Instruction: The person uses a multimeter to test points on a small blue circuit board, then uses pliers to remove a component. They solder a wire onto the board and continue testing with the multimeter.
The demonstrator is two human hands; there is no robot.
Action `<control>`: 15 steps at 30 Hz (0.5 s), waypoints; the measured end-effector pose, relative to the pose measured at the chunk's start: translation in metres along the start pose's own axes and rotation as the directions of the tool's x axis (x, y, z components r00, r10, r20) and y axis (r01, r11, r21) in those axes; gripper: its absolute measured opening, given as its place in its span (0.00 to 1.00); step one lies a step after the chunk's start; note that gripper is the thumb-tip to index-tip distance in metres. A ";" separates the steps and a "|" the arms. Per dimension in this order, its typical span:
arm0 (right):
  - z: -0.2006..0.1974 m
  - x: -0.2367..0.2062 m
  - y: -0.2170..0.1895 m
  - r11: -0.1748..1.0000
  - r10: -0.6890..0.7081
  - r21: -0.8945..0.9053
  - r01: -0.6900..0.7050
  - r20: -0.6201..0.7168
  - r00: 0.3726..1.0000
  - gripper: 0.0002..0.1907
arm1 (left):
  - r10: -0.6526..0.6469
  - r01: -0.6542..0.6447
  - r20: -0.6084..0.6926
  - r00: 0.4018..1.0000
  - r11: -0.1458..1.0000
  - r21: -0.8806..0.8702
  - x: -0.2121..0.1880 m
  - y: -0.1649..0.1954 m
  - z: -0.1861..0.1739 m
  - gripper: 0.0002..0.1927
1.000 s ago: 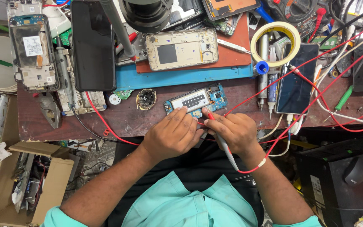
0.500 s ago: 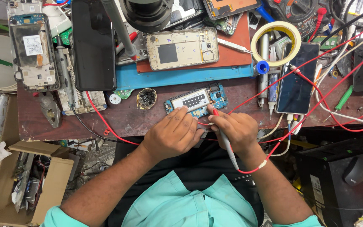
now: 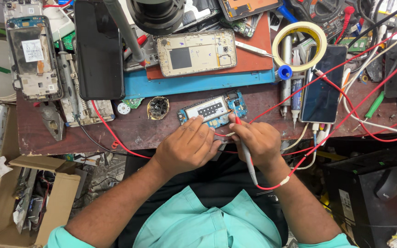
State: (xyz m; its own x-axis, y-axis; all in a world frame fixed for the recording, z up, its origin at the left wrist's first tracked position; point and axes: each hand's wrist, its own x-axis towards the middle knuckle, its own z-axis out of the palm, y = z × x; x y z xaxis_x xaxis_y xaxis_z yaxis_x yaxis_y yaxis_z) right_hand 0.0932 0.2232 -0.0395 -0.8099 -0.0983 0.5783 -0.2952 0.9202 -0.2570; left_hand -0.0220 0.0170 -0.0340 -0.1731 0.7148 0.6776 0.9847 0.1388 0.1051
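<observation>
Reddish-brown and crowded, the workbench (image 3: 161,133) is stretching across the frame, with a black phone (image 3: 99,48) lying face down at upper left and a gold phone frame (image 3: 196,53) sitting on the red mat (image 3: 253,50) above a blue strip (image 3: 198,85). Lower down, the left hand (image 3: 187,147) is pressing its curled fingertips against the near edge of a small blue circuit board (image 3: 212,110), which is lying just in front of that strip, near the bench's front edge. The right hand (image 3: 256,140) is pinching a grey probe (image 3: 244,151) like a pen, its red tip now resting on the board's right end after sliding slightly left and forward within the last second, which suggests a fresh test point is being checked. Red wires (image 3: 345,87) are crossing the right side beside a dark phone (image 3: 322,82) and a roll of yellow tape (image 3: 297,46). Open room is lying only left of the board, towards a small round part (image 3: 158,108); the front edge is running directly under both wrists.
</observation>
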 end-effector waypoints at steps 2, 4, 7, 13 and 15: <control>0.000 0.000 0.000 1.000 0.003 -0.002 -0.003 0.005 1.000 0.11 | 0.002 -0.002 0.003 1.000 1.000 0.005 0.000 0.000 0.000 0.15; 0.000 0.001 -0.001 1.000 0.004 0.000 -0.004 0.005 1.000 0.11 | 0.001 -0.001 0.003 1.000 1.000 0.006 0.000 0.000 0.000 0.15; -0.001 0.002 -0.001 1.000 0.014 0.027 -0.013 -0.046 0.999 0.09 | -0.001 0.001 0.003 1.000 1.000 0.000 0.000 0.001 0.000 0.15; -0.001 0.006 -0.005 0.996 0.081 -0.044 -0.080 0.002 0.997 0.09 | -0.004 0.004 0.003 1.000 1.000 -0.005 0.001 0.001 0.000 0.15; -0.001 0.008 -0.006 0.995 0.083 -0.056 -0.083 0.003 0.997 0.10 | -0.004 0.004 0.003 1.000 1.000 -0.004 0.001 0.001 0.000 0.15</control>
State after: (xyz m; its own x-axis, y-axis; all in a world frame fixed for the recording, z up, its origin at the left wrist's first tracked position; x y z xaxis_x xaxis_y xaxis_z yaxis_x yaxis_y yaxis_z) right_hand 0.0891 0.2176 -0.0333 -0.8331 -0.0227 0.5526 -0.1982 0.9451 -0.2600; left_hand -0.0216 0.0174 -0.0335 -0.1772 0.7166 0.6746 0.9841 0.1391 0.1107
